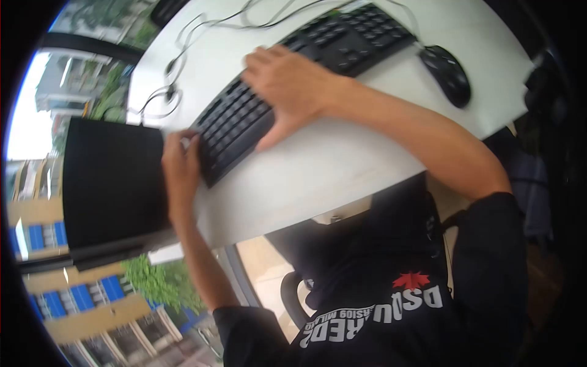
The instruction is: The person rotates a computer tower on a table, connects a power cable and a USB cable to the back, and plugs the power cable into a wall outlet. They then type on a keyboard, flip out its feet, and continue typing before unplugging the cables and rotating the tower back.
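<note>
A black keyboard (235, 119) lies at a slant across the white desk. My right hand (290, 85) reaches over its middle, with the fingers at the far edge and the thumb at the near edge, gripping it across its width. Beside the keyboard's left end is my left hand (181, 165), its fingers curled in and its fingertips close to the far left corner. Something small and pale shows between those fingers, too blurred to name. A black mouse (446, 76) rests past the keyboard's right end.
A large black box-like object (116, 183) stands left of my left hand, at the edge of the white desk (293, 177). Dark cables (211, 23) run loosely over the desk's far side. Behind the box are windows, with buildings and trees outside.
</note>
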`<state>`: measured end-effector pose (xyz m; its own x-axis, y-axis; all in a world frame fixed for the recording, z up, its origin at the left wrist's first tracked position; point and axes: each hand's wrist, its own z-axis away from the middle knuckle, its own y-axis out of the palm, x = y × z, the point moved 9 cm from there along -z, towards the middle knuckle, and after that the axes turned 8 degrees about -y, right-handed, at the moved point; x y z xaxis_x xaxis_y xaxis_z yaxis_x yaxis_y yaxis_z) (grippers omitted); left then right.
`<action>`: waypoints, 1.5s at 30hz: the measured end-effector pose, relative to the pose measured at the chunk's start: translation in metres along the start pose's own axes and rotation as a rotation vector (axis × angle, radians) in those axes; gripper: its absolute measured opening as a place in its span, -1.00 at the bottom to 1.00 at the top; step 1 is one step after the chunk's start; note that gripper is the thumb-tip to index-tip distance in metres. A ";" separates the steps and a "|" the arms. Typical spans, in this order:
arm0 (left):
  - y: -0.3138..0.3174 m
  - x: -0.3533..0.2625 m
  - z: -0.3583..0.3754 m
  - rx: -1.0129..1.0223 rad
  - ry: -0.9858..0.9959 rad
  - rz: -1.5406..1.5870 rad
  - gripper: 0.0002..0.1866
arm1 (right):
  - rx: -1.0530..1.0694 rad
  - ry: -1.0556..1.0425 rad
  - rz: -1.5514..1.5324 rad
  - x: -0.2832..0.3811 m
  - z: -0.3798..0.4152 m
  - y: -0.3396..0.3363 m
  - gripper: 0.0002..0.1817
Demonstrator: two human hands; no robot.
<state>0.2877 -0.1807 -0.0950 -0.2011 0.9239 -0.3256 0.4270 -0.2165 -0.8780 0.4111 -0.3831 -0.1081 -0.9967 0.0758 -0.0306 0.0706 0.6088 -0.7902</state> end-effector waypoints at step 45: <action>0.002 0.007 0.036 0.044 -0.452 -0.175 -0.53 | -0.102 0.010 -0.033 0.002 0.001 -0.002 -0.02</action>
<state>0.2554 -0.1855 -0.1115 -0.6335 0.7202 -0.2827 0.3166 -0.0920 -0.9441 0.4090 -0.3851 -0.1068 -0.9981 0.0620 0.0014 0.0418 0.6887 -0.7239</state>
